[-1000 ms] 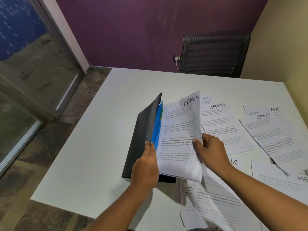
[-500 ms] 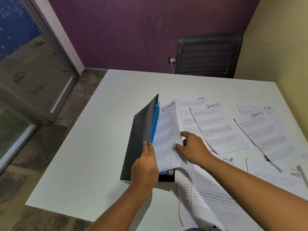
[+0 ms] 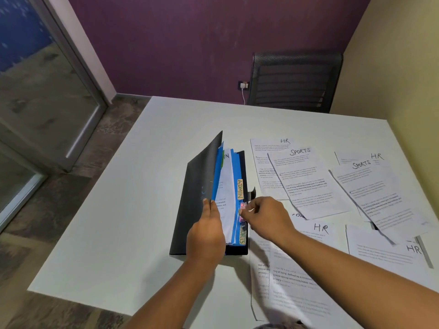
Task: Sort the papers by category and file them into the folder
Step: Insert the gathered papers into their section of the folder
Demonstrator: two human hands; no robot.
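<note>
Propping the front cover of the black folder up off the white table with the left hand, fingertips clamped on the cover's free edge. Reaching in from the right with the right hand, thumb and forefinger drawn together on the pink tab and seemingly pinching it; label too hidden to read. Worth fixing first how the folder lies: long axis running away from the body, spine to the left, mouth and tabs facing right — straight at the right hand's fingertips and touching them. Along that right edge of the blue dividers, from far to near: ADMIN tab, pink tab, SPORTS tab. Tucked in just behind the cover, a printed ADMIN sheet, heading at the far end. Not yet filed, by the look of it: loose sheets spread on the table to the right of the folder, among them a SPORTS sheet and an HR sheet, long axes roughly parallel to the folder's, headings pointing away. Probably next: parting the section at the pinched tab, then fetching a matching sheet with the right hand — the nearer one by far — and sliding it in leftward, long edge first, with no turning needed.
</note>
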